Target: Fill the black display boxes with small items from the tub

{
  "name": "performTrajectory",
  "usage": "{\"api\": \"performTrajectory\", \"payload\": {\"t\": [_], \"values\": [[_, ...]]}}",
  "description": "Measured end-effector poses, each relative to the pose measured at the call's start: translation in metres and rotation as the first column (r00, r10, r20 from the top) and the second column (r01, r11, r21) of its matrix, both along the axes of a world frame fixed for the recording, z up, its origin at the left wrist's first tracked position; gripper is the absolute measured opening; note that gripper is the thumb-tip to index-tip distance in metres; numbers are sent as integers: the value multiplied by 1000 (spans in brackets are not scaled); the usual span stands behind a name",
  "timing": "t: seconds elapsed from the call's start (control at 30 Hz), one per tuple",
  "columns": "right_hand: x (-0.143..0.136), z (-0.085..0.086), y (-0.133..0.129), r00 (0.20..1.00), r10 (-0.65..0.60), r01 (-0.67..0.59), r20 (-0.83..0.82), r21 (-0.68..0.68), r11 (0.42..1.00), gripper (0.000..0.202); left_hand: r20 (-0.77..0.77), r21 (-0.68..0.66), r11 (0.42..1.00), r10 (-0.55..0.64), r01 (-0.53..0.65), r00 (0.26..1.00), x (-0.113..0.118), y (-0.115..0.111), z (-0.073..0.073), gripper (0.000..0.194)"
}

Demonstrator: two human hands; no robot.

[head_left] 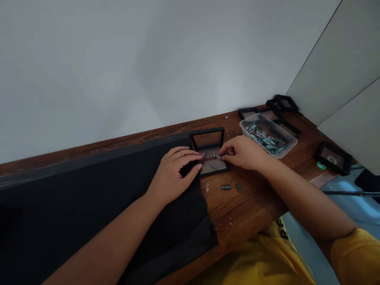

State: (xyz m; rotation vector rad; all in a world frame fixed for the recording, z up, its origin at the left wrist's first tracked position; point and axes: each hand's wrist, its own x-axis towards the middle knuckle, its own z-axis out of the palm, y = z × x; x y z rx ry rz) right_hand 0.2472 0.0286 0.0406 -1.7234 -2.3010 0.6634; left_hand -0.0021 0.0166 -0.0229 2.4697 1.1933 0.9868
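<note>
A black hinged display frame point(206, 132) stands open on the wooden table, its lid raised at the back and a clear film pane in each half. On its lower pane lie several small pieces, among them a pinkish one point(204, 154) and a long grey-green one point(213, 166). My left hand point(175, 172) rests at the frame's left edge, fingers apart and holding nothing. At the right edge my right hand point(242, 152) pinches with thumb and forefinger beside a small shiny piece point(219, 156); whether it grips that piece is too small to tell.
A clear plastic tub point(292, 145) of greenish, shell-like pieces stands at the right. Two loose pieces point(226, 187) lie in front of the frame. More black frames point(286, 103) sit at the back right, another point(334, 158) near the right edge. A black mat point(89, 198) covers the left.
</note>
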Motion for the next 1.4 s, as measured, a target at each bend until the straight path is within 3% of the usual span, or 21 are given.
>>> {"api": "performTrajectory", "payload": {"t": [0.47,0.73,1.13,1.4], "values": [[-4,-7,2,995,81,-83,-56,-27,996,21,-61,-17,999,-36,35,997,1,-2,-3,31],[-5,-3,1,998,52,-53,-21,-37,998,19,-83,-25,999,-40,38,996,1,-2,-4,32],[-11,-8,1,997,-2,6,-72,51,999,18,-42,-65,996,64,-66,997,3,-1,3,33],[-17,-9,-2,1000,-6,6,0,29,1000,20,-31,-60,995,77,-78,997,2,-1,2,32]]}}
